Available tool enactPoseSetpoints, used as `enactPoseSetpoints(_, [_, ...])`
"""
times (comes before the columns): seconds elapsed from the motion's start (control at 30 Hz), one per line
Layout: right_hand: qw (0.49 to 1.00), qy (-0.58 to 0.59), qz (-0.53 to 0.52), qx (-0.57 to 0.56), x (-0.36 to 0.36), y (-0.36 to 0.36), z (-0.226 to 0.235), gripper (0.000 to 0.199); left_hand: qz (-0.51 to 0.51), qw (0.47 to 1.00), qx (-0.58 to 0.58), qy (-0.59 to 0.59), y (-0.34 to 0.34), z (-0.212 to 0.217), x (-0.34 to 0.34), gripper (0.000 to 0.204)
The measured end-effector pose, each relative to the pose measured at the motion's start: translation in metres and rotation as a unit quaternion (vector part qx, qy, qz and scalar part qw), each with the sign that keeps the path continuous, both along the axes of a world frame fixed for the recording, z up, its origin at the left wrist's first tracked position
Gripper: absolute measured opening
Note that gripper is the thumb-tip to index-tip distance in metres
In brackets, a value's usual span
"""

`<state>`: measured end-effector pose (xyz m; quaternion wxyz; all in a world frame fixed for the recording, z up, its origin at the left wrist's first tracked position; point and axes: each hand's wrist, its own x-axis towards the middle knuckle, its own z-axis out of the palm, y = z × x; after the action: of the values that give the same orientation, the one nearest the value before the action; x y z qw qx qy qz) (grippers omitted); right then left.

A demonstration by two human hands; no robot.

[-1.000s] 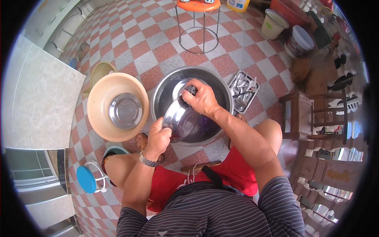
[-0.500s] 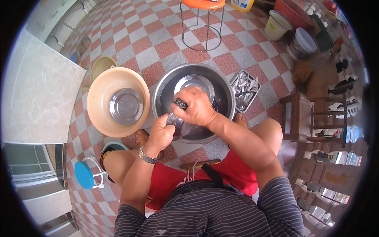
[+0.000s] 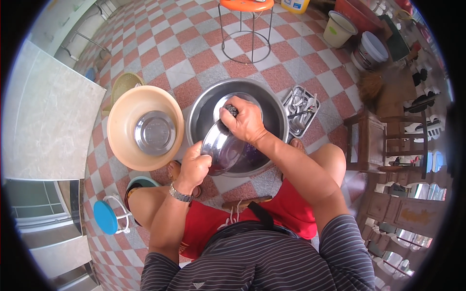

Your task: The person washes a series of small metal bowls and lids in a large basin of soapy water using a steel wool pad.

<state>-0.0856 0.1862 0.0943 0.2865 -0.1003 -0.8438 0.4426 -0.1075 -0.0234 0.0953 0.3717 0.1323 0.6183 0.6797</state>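
My left hand [image 3: 195, 166] is closed on the rim of a shiny metal dish [image 3: 217, 141], which it holds tilted over a large grey metal tub [image 3: 198, 99]. In my right hand [image 3: 246, 121] is a dark, rough-looking scouring pad [image 3: 232, 111], gripped near the dish's upper edge. Whether the pad touches the dish, I cannot tell. Behind my right hand, another round metal dish [image 3: 252, 98] sits in the tub, partly hidden. To the left, a peach plastic basin [image 3: 118, 127] has a metal dish [image 3: 155, 133] lying inside.
A metal tray [image 3: 314, 118] of spoons and other utensils lies right of the tub. Ahead stands an orange stool [image 3: 246, 6]. A blue-topped stool [image 3: 106, 217] is at the left, a wooden chair [image 3: 371, 143] at the right. Buckets [image 3: 340, 30] stand at the far right.
My right hand has moved slightly up and away with the scouring pad. The metal dish in my left hand is turned so that more of its shiny side shows.
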Motion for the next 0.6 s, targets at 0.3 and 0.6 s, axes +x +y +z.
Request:
enactPoseSetpoints(0.3, [0.973, 0.136, 0.103, 0.156, 0.002, -0.029, 0.013, 0.022, 0.025, 0.998, 0.029, 0.040, 0.001, -0.009, -0.002, 0.042])
enactPoseSetpoints(0.6, [0.947, -0.081, -0.064, -0.305, -0.010, 0.007, -0.033, 0.034, 0.053, 0.996, 0.046, -0.051, 0.003, 0.004, 0.004, 0.037])
